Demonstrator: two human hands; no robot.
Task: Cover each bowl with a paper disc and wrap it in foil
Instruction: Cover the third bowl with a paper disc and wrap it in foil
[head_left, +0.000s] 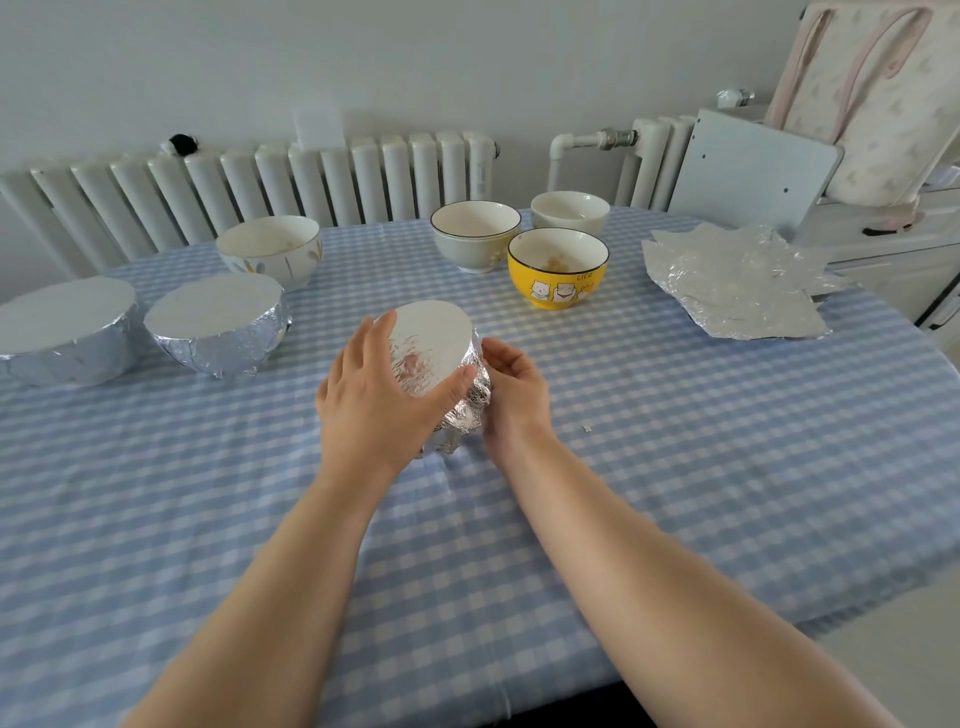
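Here the left hand (382, 395) lies over the near side of the foil-wrapped bowl (441, 364) at the middle of the table (675, 467), its thumb hooked over the flat top and its fingers curled round the left rim, while the right hand (511, 387) cups the crumpled foil on the right flank, fingers bent against it; both hands grip the same bowl from opposite sides. The bowl looks tilted, its flat top turned toward the camera (whether a paper disc lies under that foil cannot be seen). To the left stand two more wrapped bowls (221, 325), already finished by the look of them, the farther one (65, 330) running off the frame edge. Behind them sits a white bowl with a leaf pattern (270, 252), and farther right a pale bowl with a dark rim (475, 234), a small white bowl (570, 210) and a yellow bowl with cats (557, 267), all four uncovered. A loose stack of foil sheets (737, 283) lies at the right edge of the table, some of it overhanging. The risk from here, I judge, is in the squeezing: pressing hard on the bunched foil could tear it at a crease or pop the top loose, and a tilted bowl could spill whatever it holds inside the wrap. The overhanging sheets might also slide off if the cloth is tugged.
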